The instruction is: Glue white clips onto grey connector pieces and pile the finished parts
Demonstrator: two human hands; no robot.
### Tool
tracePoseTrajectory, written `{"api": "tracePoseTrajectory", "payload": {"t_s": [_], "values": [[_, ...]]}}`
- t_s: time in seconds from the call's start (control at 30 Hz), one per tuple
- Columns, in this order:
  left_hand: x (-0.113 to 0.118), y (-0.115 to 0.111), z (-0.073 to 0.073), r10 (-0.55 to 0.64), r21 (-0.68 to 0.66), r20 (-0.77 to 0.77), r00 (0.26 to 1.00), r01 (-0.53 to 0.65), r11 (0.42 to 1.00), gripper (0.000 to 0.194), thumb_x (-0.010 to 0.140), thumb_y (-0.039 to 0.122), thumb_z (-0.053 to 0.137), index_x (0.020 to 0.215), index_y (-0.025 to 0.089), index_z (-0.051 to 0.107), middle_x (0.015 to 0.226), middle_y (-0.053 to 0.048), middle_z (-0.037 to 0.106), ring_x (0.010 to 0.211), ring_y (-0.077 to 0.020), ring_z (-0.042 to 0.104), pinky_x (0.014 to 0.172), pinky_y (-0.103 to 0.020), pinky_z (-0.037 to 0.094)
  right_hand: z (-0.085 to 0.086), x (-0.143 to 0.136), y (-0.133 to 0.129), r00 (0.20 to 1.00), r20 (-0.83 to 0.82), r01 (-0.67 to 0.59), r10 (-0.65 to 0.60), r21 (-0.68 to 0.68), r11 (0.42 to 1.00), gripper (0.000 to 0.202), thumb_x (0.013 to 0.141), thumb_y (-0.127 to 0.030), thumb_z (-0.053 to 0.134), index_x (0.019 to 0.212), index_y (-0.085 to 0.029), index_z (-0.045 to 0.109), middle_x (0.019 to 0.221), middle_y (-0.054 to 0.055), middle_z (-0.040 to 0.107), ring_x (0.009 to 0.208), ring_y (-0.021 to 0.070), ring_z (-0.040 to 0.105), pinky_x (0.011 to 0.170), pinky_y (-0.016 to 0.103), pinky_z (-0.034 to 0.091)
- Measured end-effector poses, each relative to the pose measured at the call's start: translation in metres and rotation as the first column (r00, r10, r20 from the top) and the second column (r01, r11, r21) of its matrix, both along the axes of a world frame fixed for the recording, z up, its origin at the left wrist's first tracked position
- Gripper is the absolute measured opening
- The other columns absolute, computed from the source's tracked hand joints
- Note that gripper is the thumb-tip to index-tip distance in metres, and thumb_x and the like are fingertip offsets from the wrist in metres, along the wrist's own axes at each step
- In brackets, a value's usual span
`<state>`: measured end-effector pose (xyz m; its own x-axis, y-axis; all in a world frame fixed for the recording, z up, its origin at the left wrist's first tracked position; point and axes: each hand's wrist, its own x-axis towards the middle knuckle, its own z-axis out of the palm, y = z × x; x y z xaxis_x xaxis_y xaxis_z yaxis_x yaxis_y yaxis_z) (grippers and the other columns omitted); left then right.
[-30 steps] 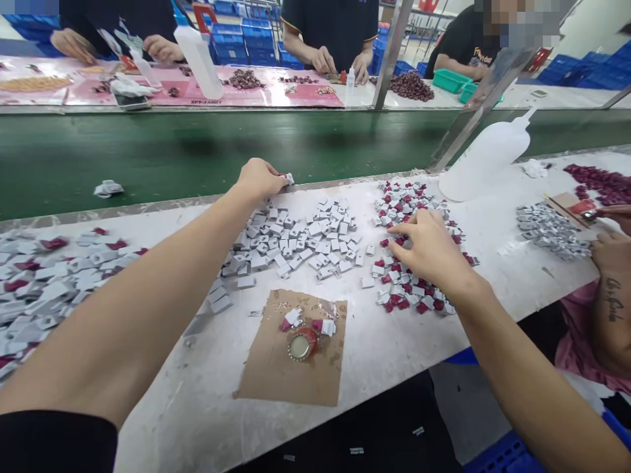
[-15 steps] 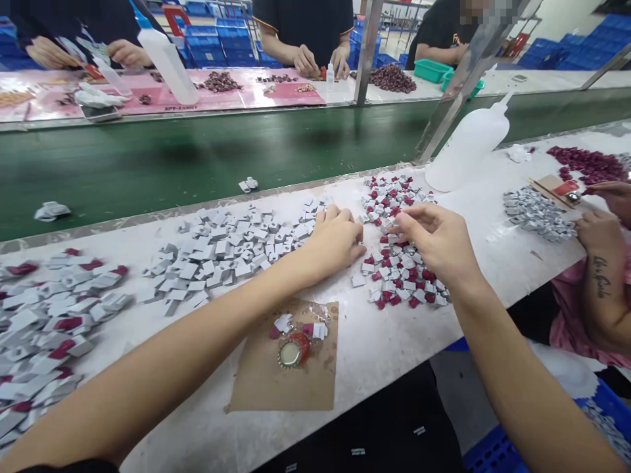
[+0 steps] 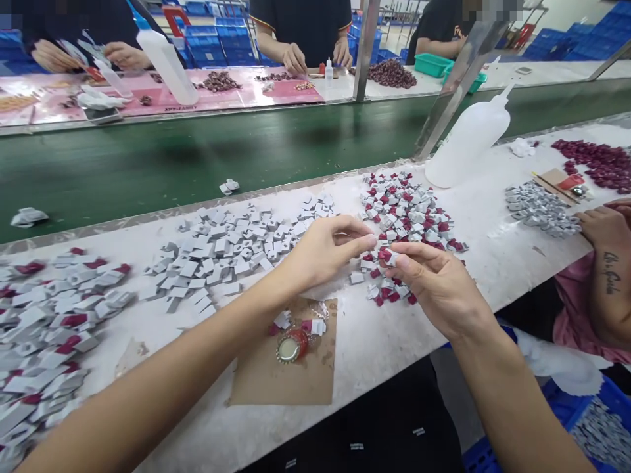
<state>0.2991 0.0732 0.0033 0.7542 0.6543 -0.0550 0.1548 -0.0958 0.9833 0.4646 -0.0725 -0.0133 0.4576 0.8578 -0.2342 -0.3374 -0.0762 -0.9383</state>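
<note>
My right hand [image 3: 438, 282] pinches a small grey-and-maroon plastic piece [image 3: 388, 257] between thumb and fingers, just above a pile of mixed grey and maroon pieces [image 3: 394, 203]. Close by on its left, my left hand [image 3: 328, 253] has its thumb and fingertips drawn together. Whatever those tips hold, if anything, is too small to make out. Beneath and left of that wrist spreads a heap of plain grey pieces [image 3: 231, 240]. A brown card [image 3: 283, 387] lies nearer me, bearing a bottle cap [image 3: 290, 346] and a few grey and maroon pieces.
A larger heap of grey and maroon pieces [image 3: 44, 335] covers the table's left. A white squeeze bottle [image 3: 468, 141] stands beside a slanted metal post [image 3: 446, 98]. Beyond runs a green conveyor belt [image 3: 276, 144]. A co-worker's arm [image 3: 611, 276] rests at right; others work across the belt.
My left hand has lifted off the grey heap's edge and turned toward my right hand. My right hand has come slightly lower and nearer, with the grey-and-maroon piece now showing at its fingertips.
</note>
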Motion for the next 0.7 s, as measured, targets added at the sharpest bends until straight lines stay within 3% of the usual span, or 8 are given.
{"api": "tracePoseTrajectory", "payload": {"t_s": [0.03,0.1,0.17,0.2,0.3,0.4,0.53,0.7], "values": [[-0.005,-0.005,0.003,0.028,-0.163,0.054,0.998,-0.019,0.986,0.021,0.095,0.038,0.091,0.097,0.020,0.081,0.099,-0.008,0.085,0.093,-0.0245,0.080,0.093,-0.040,0.063,0.001,-0.004,-0.002,1.000,-0.026,-0.002,0.002,0.016,1.000,0.042,0.064,-0.048,0.114,0.092,-0.026,0.091,0.083,0.001,0.084,0.071,0.0166,0.078,0.074,0.032,0.067],[-0.017,-0.015,0.008,0.124,-0.442,0.107,0.987,-0.065,0.895,0.025,0.092,0.037,0.095,0.097,0.019,0.078,0.099,-0.008,0.085,0.096,-0.0243,0.083,0.099,-0.041,0.065,0.002,-0.011,-0.005,0.998,-0.065,0.001,0.002,0.045,0.999,0.039,0.064,-0.048,0.114,0.088,-0.028,0.092,0.075,0.000,0.082,0.064,0.0143,0.075,0.066,0.028,0.065],[-0.029,-0.022,0.013,0.219,-0.583,0.093,0.971,-0.125,0.803,0.024,0.092,0.032,0.096,0.097,0.018,0.079,0.099,-0.008,0.085,0.098,-0.0228,0.083,0.102,-0.039,0.065,0.001,-0.018,-0.008,0.996,-0.083,0.024,-0.019,0.060,0.998,0.036,0.065,-0.049,0.114,0.085,-0.029,0.092,0.071,0.000,0.080,0.061,0.0141,0.072,0.060,0.027,0.063],[-0.036,-0.023,0.015,0.257,-0.595,0.069,0.964,-0.167,0.786,0.023,0.092,0.030,0.097,0.099,0.017,0.080,0.098,-0.008,0.085,0.097,-0.0212,0.082,0.100,-0.036,0.064,-0.001,-0.021,-0.010,0.996,-0.086,0.038,-0.033,0.059,0.997,0.034,0.066,-0.049,0.113,0.085,-0.029,0.092,0.071,0.000,0.080,0.061,0.0146,0.073,0.060,0.027,0.064],[-0.057,-0.022,0.020,0.348,-0.508,-0.016,0.938,-0.307,0.805,0.028,0.085,0.028,0.102,0.105,0.016,0.087,0.096,-0.006,0.082,0.090,-0.0166,0.076,0.089,-0.029,0.062,-0.006,-0.029,-0.016,0.997,-0.075,0.035,-0.033,0.022,0.999,0.031,0.068,-0.046,0.112,0.087,-0.030,0.094,0.080,0.002,0.085,0.066,0.0164,0.077,0.066,0.029,0.068],[-0.081,-0.020,0.022,0.399,-0.436,-0.063,0.915,-0.385,0.813,0.035,0.078,0.028,0.107,0.106,0.018,0.091,0.099,-0.006,0.082,0.089,-0.0170,0.072,0.088,-0.030,0.061,-0.011,-0.043,-0.027,0.998,-0.031,-0.055,0.056,0.012,0.998,0.023,0.076,-0.040,0.109,0.093,-0.031,0.095,0.087,0.003,0.087,0.071,0.0179,0.081,0.073,0.031,0.072],[-0.108,-0.027,0.020,0.437,-0.452,-0.070,0.897,-0.419,0.788,0.031,0.082,0.027,0.103,0.109,0.020,0.092,0.101,-0.008,0.084,0.091,-0.0188,0.074,0.088,-0.032,0.062,-0.012,-0.073,-0.041,0.977,0.068,-0.206,0.201,0.082,0.975,0.012,0.088,-0.032,0.101,0.098,-0.035,0.096,0.095,0.003,0.088,0.081,0.0203,0.084,0.074,0.030,0.072],[-0.123,-0.040,0.011,0.463,-0.488,-0.019,0.886,-0.412,0.769,0.031,0.083,0.024,0.101,0.112,0.020,0.091,0.101,-0.007,0.085,0.090,-0.0188,0.077,0.089,-0.032,0.065,-0.010,-0.105,-0.046,0.927,0.272,-0.293,0.260,0.089,0.952,0.009,0.096,-0.027,0.091,0.100,-0.034,0.096,0.097,0.005,0.087,0.092,0.0236,0.084,0.077,0.031,0.073]]}}
